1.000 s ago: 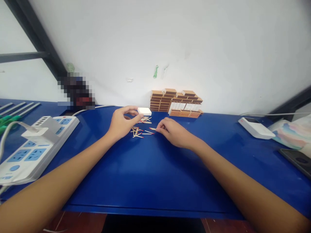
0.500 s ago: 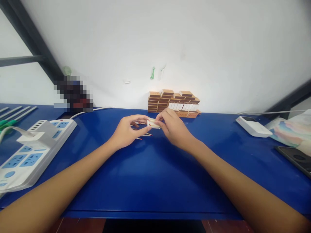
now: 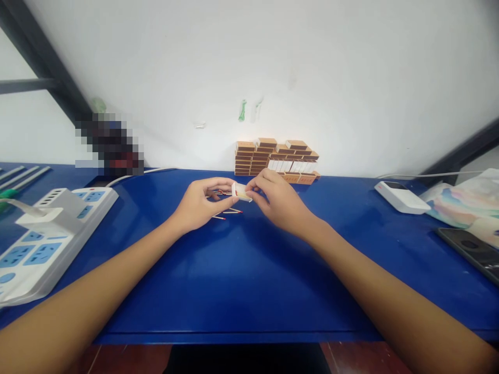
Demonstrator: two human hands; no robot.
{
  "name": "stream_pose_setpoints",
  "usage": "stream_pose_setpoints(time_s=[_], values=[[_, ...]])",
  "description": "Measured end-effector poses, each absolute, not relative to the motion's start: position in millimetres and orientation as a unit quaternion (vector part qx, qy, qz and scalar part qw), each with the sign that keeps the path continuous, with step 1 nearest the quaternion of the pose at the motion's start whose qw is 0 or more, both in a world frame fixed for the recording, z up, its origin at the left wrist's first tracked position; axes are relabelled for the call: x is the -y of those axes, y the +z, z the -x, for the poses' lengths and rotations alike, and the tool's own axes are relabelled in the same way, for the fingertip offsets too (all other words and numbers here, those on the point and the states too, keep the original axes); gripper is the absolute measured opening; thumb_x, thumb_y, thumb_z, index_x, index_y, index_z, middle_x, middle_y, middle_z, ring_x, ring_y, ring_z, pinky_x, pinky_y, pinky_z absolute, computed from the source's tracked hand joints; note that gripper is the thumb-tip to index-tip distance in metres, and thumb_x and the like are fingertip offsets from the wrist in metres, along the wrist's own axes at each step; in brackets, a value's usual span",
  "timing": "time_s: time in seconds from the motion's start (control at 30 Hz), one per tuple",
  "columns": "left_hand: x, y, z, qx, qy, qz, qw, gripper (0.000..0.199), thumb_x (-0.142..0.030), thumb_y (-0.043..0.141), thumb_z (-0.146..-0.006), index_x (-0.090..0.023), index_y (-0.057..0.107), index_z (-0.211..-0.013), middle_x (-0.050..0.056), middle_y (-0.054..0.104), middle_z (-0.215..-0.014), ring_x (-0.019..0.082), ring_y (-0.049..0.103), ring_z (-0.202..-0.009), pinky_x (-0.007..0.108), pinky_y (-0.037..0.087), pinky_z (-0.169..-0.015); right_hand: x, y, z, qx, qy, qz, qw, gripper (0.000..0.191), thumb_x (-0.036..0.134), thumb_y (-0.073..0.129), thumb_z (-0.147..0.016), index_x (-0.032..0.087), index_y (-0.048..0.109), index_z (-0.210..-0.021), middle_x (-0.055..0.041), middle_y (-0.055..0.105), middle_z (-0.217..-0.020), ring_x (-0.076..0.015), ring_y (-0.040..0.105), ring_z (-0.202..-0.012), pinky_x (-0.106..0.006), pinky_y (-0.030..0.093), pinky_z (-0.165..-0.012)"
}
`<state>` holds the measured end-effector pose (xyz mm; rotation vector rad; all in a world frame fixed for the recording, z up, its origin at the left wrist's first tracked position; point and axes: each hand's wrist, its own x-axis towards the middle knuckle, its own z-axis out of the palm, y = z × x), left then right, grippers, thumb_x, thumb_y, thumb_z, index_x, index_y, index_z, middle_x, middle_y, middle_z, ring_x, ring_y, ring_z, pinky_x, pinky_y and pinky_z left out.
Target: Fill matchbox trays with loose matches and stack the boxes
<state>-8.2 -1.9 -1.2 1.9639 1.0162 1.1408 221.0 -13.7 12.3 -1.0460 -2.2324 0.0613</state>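
Observation:
My left hand has its thumb and fingers closed on the left end of a small white matchbox tray, which is tilted above the table. Pale matches lie in the tray. At its right end the fingertips of my right hand are pinched on the matches; the exact hold is partly hidden. Loose red-tipped matches lie on the blue table under and beside my left hand, some hidden by it.
Stacked brown matchboxes stand against the wall behind my hands. To the left lies a white power strip with plugs. On the right are a white device, a dark phone and a plastic bag.
My right fingertips have shifted slightly at the tray, and more of its white inside shows. The whole view has moved a little; my left hand keeps its hold.

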Motion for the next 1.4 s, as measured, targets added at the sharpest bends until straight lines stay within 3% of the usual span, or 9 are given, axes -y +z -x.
stream_pose_setpoints(time_s=[0.17,0.27,0.37,0.57,1.0,1.23,1.4], values=[[-3.3,-1.7,10.6,-0.422,0.499,-0.697,0.296,0.042,-0.042,0.085,-0.08,-0.018,0.078,-0.113,0.01,0.082,-0.104,0.024,0.077,-0.094,0.03,0.06,-0.073,21.8,11.3,-214.6,0.842,0.038,0.389,0.371,0.01,0.019,0.055,-0.103,0.019,0.063,-0.098,-0.0064,0.059,-0.095,-0.0207,0.057,-0.088,-0.034,0.046,-0.08],[-5.3,0.3,12.6,-0.445,0.528,-0.677,0.253,0.038,-0.041,0.083,-0.081,-0.018,0.078,-0.112,0.009,0.082,-0.1,0.022,0.077,-0.089,0.03,0.059,-0.072,22.8,3.1,-206.5,0.867,0.058,0.375,0.322,0.005,0.025,0.065,-0.1,0.02,0.064,-0.098,-0.0062,0.062,-0.098,-0.022,0.056,-0.094,-0.035,0.046,-0.085],[-5.8,2.5,13.3,-0.46,0.543,-0.666,0.223,0.036,-0.039,0.083,-0.081,-0.018,0.078,-0.109,0.008,0.082,-0.096,0.021,0.076,-0.087,0.028,0.059,-0.07,18.6,-7.5,-196.6,0.881,0.082,0.392,0.252,0.017,0.034,0.074,-0.096,0.02,0.065,-0.101,-0.0088,0.064,-0.106,-0.0252,0.053,-0.101,-0.038,0.045,-0.092],[-3.6,3.1,11.3,-0.462,0.53,-0.679,0.212,0.034,-0.04,0.083,-0.081,-0.018,0.078,-0.107,0.007,0.081,-0.094,0.019,0.075,-0.083,0.028,0.059,-0.071,12.2,-10.4,-189.9,0.884,0.087,0.415,0.198,0.015,0.027,0.067,-0.101,0.018,0.066,-0.089,-0.0102,0.065,-0.099,-0.0259,0.052,-0.098,-0.039,0.043,-0.093],[0.6,6.2,9.9,-0.453,0.525,-0.687,0.216,0.031,-0.037,0.082,-0.082,-0.018,0.078,-0.107,0.006,0.081,-0.093,0.019,0.075,-0.08,0.029,0.058,-0.07,15.5,-10.1,-195.4,0.89,0.079,0.414,0.175,0.015,0.022,0.062,-0.102,0.019,0.062,-0.088,-0.0094,0.063,-0.093,-0.0258,0.052,-0.092,-0.038,0.043,-0.084],[-0.3,4.4,10.4,-0.453,0.521,-0.688,0.224,0.032,-0.038,0.082,-0.082,-0.019,0.078,-0.107,0.006,0.082,-0.091,0.018,0.073,-0.075,0.029,0.057,-0.068,15.8,5.2,-209.6,0.857,0.145,0.42,0.26,0.011,0.023,0.062,-0.101,0.021,0.061,-0.09,-0.0063,0.067,-0.093,-0.0229,0.056,-0.093,-0.035,0.045,-0.083],[-1.3,4.3,10.6,-0.456,0.52,-0.684,0.232,0.032,-0.039,0.082,-0.082,-0.018,0.079,-0.106,0.006,0.082,-0.09,0.018,0.072,-0.075,0.03,0.058,-0.068,11.5,12.3,-218.2,0.825,0.182,0.433,0.313,0.005,0.02,0.063,-0.098,0.021,0.068,-0.099,-0.0037,0.071,-0.089,-0.0209,0.06,-0.088,-0.035,0.047,-0.082]])
